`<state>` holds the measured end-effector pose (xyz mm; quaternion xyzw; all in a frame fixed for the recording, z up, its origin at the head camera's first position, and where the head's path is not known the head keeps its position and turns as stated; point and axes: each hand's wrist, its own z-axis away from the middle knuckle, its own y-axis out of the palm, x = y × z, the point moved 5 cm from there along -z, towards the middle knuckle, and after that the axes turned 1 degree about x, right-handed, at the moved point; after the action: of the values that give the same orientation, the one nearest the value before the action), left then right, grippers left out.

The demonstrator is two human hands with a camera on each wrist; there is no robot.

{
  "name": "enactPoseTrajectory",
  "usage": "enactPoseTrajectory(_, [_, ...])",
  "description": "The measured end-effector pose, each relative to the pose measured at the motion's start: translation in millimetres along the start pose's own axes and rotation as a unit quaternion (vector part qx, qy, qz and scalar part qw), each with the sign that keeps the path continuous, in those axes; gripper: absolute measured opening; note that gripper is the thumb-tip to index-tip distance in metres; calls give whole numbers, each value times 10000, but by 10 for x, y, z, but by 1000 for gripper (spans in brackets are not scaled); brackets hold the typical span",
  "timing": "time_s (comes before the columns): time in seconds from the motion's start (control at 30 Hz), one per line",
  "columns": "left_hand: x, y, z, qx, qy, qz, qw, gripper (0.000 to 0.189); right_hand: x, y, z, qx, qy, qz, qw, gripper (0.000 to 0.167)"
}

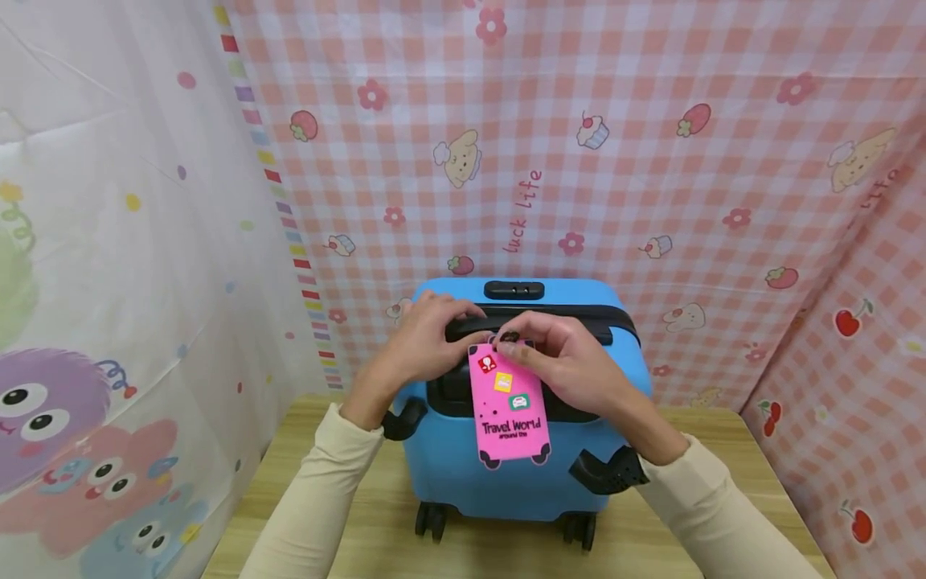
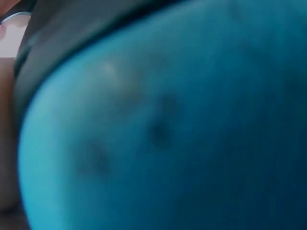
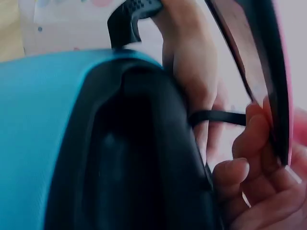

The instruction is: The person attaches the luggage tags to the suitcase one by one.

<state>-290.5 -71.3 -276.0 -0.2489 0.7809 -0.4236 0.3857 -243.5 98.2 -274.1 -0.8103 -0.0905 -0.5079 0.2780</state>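
Observation:
A blue hard-shell suitcase (image 1: 499,486) stands upright on its wheels, its black top handle (image 1: 466,326) towards me. My left hand (image 1: 430,338) is at the handle's left end, fingers bent over it and thumb in front. A pink luggage tag (image 1: 512,442) reading "Travel World" hangs before the suitcase front. My right hand (image 1: 575,362) pinches it at its top, beside a small dark buckle (image 1: 510,336). In the right wrist view, a black strap (image 3: 220,117) runs from beside the handle to the right fingers (image 3: 261,136). Blue shell (image 2: 144,158) fills most of the left wrist view.
The suitcase stands on a wood-grain table (image 1: 680,490). Behind it hangs a pink checked curtain (image 1: 550,145), with a printed white cloth (image 1: 166,265) on the left. Black wrist mounts (image 1: 611,470) sit on both forearms, close to the suitcase front.

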Motion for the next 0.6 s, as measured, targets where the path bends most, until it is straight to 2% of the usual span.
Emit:
enactPoseTrajectory(0.27, [-19,23,6,-98,82,-106,9999,32,-43,-26,-35,229,-253,27,9994,15])
enactPoseTrajectory(0.6, [-14,17,15,278,-153,-196,9993,42,-46,-13,-153,454,-377,264,9979,15])
